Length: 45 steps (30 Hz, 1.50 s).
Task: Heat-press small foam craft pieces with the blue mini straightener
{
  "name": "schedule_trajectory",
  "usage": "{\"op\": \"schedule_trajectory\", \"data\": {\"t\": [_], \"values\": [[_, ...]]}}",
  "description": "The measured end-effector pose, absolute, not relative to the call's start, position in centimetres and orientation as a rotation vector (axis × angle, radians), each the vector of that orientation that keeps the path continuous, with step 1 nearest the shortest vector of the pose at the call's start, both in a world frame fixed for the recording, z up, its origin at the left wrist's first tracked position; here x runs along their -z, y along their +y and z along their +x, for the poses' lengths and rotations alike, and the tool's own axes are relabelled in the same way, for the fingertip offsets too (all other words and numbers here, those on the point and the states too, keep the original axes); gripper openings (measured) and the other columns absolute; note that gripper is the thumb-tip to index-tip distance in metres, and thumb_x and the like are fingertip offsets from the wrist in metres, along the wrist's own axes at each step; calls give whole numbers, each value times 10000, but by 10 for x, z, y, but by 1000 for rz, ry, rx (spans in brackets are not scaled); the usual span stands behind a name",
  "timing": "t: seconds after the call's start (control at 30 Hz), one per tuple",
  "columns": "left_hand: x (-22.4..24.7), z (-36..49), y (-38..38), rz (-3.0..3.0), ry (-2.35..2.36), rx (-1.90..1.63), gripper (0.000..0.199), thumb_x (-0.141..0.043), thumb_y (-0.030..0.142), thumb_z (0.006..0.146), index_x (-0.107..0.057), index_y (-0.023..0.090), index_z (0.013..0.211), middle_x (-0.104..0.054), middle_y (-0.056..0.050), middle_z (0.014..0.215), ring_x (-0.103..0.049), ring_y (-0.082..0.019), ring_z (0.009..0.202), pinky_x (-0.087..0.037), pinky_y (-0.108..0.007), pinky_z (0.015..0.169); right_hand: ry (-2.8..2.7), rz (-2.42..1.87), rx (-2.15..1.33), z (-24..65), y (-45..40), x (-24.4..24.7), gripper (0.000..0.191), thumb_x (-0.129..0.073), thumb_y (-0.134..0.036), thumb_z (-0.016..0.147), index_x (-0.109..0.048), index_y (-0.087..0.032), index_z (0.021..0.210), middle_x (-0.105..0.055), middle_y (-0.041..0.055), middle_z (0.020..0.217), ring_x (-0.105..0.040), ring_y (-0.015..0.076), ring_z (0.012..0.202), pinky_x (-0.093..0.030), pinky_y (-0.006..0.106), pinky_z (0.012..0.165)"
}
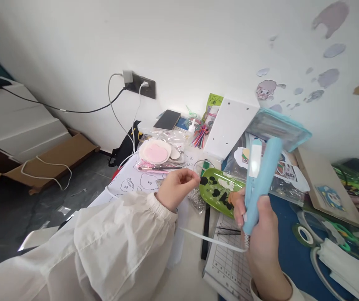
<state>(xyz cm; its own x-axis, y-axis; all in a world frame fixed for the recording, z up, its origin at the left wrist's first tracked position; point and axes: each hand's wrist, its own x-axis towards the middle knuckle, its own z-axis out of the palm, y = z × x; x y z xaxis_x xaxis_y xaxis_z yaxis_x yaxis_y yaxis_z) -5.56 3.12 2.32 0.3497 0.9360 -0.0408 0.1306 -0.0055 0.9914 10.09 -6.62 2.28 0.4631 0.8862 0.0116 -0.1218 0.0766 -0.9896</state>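
A small light-blue flat iron (262,184) stands upright in my right hand (262,234), its two arms slightly apart and a pale plate showing on the inner one. Its white cord (213,240) runs off to the left from the lower end. My left hand (179,186) is pinched closed at the rim of a green tray (210,202). A black piece (203,180) lies right at those fingertips; whether they grip it I cannot tell. Several black cut-outs and a white one (226,184) lie in the tray. My right hand covers part of its right end.
Printed sheets (129,188), a pink-and-white felt piece (156,151) and a phone (167,120) lie to the left. A white box (229,125) stands behind the tray. On the right are a tape roll (304,235), green-handled scissors (344,240) and a gridded board (226,267).
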Motion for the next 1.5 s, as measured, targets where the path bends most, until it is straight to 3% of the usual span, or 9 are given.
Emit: {"op": "schedule_trajectory", "data": {"t": [0.13,0.27,0.4,0.6,0.73,0.8,0.97,1.23,1.5], "values": [[-25,-35,33,1917,1116,-662,127,-542,247,734,-633,182,673,-399,52,491,-396,-110,488,-304,-233,502,-768,-1171,-837,99,-68,-23,377,-451,-556,856,-579,-206,909,-430,-40,576,-355,89,420,-281,249,410],[-29,-19,31,2110,1140,-606,110,-565,150,689,-625,192,608,-517,2,573,-483,-165,596,-319,-270,567,-757,-1161,-879,99,-67,-25,352,-475,-542,851,-579,-207,885,-439,-43,574,-349,83,412,-271,251,408],[-39,-28,32,2261,1245,-654,168,-463,116,777,-607,181,722,-587,-58,713,-516,-217,730,-328,-316,681,-734,-1137,-890,100,-66,-29,344,-487,-541,846,-578,-211,878,-442,-45,584,-346,81,414,-276,249,410],[-50,-43,39,2603,1436,-637,295,-327,189,899,-522,191,676,-555,-46,622,-488,-191,591,-280,-290,576,-662,-1059,-852,98,-65,-31,345,-508,-537,835,-581,-201,867,-453,-40,582,-338,78,421,-266,237,397],[-48,-32,45,2680,1387,-519,408,-344,293,926,-501,192,563,-501,-29,524,-467,-168,511,-253,-279,533,-614,-1005,-798,98,-64,-27,340,-504,-518,846,-592,-191,873,-442,-44,566,-333,70,406,-260,228,385],[-46,-23,49,2731,1284,-457,399,-382,316,920,-544,183,580,-557,-42,578,-518,-175,577,-301,-276,558,-604,-998,-787,98,-63,-26,344,-506,-520,844,-594,-188,865,-439,-46,561,-335,69,401,-258,223,377],[-41,-2,60,2798,1082,-325,165,-507,145,811,-665,188,789,-667,-43,834,-591,-195,820,-406,-278,686,-593,-977,-786,98,-60,-27,368,-524,-540,822,-601,-181,827,-448,-46,546,-346,69,392,-255,217,358],[-35,16,63,2827,1158,-119,134,-568,238,749,-690,184,742,-675,-66,797,-619,-223,748,-437,-300,626,-576,-956,-800,99,-61,-30,365,-549,-540,811,-613,-181,821,-458,-52,543,-364,67,382,-280,224,374],[-42,26,55,2884,1185,4,204,-483,152,751,-673,124,682,-673,-131,719,-641,-283,718,-447,-366,640,-595,-944,-806,99,-59,-30,353,-542,-522,825,-605,-176,790,-433,-58,529,-357,72,391,-261,234,385]]}}
